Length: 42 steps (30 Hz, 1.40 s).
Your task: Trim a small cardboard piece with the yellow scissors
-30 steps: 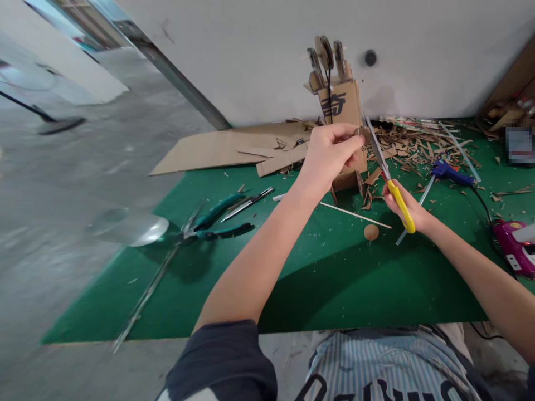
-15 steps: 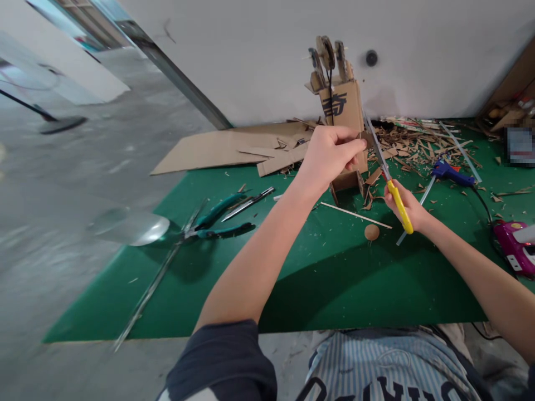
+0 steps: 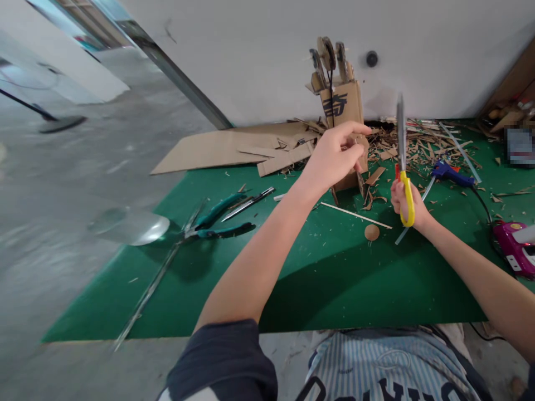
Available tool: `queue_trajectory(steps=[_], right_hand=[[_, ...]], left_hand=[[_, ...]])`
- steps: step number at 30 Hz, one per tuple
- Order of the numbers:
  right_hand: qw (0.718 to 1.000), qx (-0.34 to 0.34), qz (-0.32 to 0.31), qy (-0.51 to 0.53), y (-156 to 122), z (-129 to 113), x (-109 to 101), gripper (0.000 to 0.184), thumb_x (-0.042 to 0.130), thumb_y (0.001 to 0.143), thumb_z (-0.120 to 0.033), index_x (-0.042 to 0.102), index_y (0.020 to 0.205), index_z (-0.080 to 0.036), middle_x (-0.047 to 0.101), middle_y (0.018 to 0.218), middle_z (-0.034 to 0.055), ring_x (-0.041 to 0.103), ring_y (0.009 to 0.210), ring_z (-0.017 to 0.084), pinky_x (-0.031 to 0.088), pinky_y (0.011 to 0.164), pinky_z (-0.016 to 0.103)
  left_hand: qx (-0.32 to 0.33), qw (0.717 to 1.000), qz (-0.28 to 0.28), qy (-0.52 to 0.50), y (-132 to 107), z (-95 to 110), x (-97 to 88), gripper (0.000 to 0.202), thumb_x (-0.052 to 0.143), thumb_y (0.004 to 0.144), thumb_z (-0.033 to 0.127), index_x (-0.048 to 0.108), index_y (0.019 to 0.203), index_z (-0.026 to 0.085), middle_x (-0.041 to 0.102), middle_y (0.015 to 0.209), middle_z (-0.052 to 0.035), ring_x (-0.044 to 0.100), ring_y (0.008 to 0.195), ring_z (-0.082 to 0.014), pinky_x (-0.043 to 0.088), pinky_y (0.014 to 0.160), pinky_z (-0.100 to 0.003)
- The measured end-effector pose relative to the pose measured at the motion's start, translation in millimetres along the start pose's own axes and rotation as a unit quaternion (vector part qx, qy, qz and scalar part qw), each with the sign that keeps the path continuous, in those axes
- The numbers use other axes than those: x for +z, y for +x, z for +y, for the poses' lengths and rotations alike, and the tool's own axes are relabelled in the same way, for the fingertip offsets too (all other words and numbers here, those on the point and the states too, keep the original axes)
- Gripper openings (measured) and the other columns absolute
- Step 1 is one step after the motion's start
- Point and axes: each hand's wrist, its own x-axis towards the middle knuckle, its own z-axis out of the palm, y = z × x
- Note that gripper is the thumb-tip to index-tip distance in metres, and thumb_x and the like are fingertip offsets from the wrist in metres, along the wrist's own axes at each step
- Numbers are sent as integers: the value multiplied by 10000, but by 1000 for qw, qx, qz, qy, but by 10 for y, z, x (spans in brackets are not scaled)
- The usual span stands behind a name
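My left hand is raised over the green mat, its thumb and fingers pinched on a small piece I cannot make out, right in front of the tall cardboard model. My right hand grips yellow-handled scissors, whose blades point straight up and stand apart from the left hand. A small round cardboard disc lies on the mat between my hands, next to a thin wooden stick.
Green-handled pliers and a metal tool lie at mid-left. Flat cardboard sheets sit at the back, scraps at back right. A blue glue gun and a pink device are at the right.
My right hand has swung the scissors away from my left hand, from a slant toward it to upright. My left hand has shifted slightly right.
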Motion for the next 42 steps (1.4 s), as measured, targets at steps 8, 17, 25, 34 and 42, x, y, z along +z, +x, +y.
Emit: queue_trajectory(steps=[8,17,25,34,42], right_hand=[[972,109,118,169,140,-207,-31,763,563,609,-986,411,719,-247,228,476,-144,166,358,33,159,323,182],[978,115,96,143,138,-181,2,734,597,630,-954,396,726,-254,258,462,-137,183,333,34,144,332,183],[987,97,72,105,155,-134,-17,749,586,591,-975,380,732,-269,235,475,-138,167,352,45,128,343,209],[987,54,105,106,101,-58,15,666,629,679,-892,400,772,-273,239,522,-119,210,374,62,156,358,235],[986,15,144,86,98,3,-12,620,595,746,-868,385,781,-285,274,551,-94,253,414,96,231,378,277]], left_hand=[[50,959,-253,117,-41,6,37,240,754,845,313,752,1007,135,776,865,-59,710,750,-152,494,699,-267],[136,861,-403,278,-70,-151,433,332,487,1020,303,753,1144,148,762,1106,-130,706,892,-213,460,709,-304],[135,837,-411,336,-165,-246,608,524,382,1011,244,438,1505,77,708,1146,-179,687,893,-242,432,638,-323],[87,851,-354,378,266,161,477,339,487,972,274,718,1189,153,740,1115,-167,694,923,-276,423,635,-329],[93,815,-448,356,543,281,619,394,606,802,88,726,1171,154,766,958,-91,657,787,-219,412,606,-317]])
